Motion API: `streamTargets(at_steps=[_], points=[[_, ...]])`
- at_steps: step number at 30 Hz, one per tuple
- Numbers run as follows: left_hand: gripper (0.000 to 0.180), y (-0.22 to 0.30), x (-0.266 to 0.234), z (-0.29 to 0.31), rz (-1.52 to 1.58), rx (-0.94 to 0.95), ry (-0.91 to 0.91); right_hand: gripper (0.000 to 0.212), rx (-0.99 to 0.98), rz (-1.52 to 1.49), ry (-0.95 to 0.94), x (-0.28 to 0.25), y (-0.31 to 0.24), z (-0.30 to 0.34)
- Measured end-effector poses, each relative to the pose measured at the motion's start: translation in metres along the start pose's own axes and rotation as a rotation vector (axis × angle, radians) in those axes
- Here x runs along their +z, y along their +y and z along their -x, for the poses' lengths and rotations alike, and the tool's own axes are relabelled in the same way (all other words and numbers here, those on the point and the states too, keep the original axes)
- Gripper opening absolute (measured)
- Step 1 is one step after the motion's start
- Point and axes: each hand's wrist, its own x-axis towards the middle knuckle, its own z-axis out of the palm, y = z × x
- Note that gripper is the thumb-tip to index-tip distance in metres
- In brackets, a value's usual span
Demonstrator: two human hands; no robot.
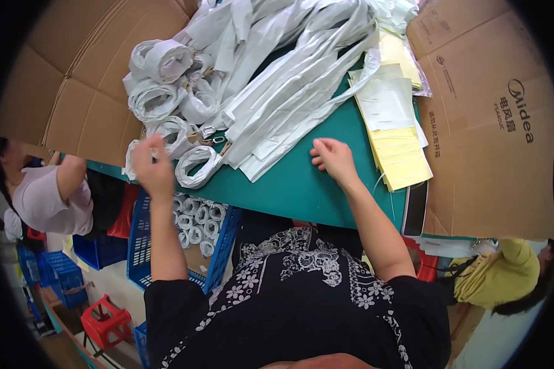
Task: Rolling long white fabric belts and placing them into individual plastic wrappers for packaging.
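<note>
1. A person in a pale top (43,200) is sitting well off to the left of the left hand (152,167), beside blue crates (55,270) and a red stool (106,320) on the floor.
2. The left hand is hovering at the near edge of the green counter (301,184), fingers curled; it is blurred, so I cannot tell whether it is gripping anything, though a white rolled strap (197,166) is lying just to its right.
3. More rolled straps (160,80) are piling up just beyond that hand, each a white band wound into a loose coil, some showing a small metal clip (207,131).
4. Below the left hand, a blue basket (143,240) is holding a batch of similar small white rolls (197,221).
5. Between the hands and further back, long flat white straps (295,86) are lying unrolled in a fan across the counter.
6. The right hand (333,157) is resting on the bare counter, fingers loosely bent and holding nothing, just right of the strap ends.
7. To its right, yellow and white paper sheets (400,154) are lying stacked, with a brown cardboard box (492,123) beyond them.
8. A person in yellow (498,277) is bending at the lower right.
</note>
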Motion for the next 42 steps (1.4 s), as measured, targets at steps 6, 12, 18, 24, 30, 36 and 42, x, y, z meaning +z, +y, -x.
streamTargets(at_steps=[6, 12, 18, 24, 30, 36, 42], points=[[0.017, 0.124, 0.069, 0.055, 0.068, 0.443, -0.637, 0.041, 0.223, -0.039, -0.037, -0.004, -0.012, -0.043], [0.008, 0.152, 0.072, 0.066, -0.003, 0.606, -0.699, 0.045, 0.338, -0.081, -0.154, -0.007, -0.010, -0.024], [0.010, 0.202, 0.040, 0.068, 0.619, 0.292, -0.777, 0.022, 0.350, -0.536, -0.051, -0.023, 0.017, -0.006], [0.031, 0.188, 0.059, 0.078, 0.906, -0.021, -0.803, 0.020, 0.309, -0.853, 0.002, -0.046, 0.023, 0.017], [0.040, 0.199, 0.053, 0.087, 0.807, 0.381, -0.780, 0.026, 0.384, -1.052, 0.120, -0.062, 0.017, 0.020], [0.046, 0.210, 0.062, 0.089, 0.742, 0.872, -0.605, 0.020, 0.392, -1.107, 0.197, -0.062, 0.021, 0.017], [0.037, 0.211, 0.074, 0.083, 0.719, 1.202, -0.536, 0.019, 0.434, -1.072, 0.189, -0.054, 0.023, 0.015]])
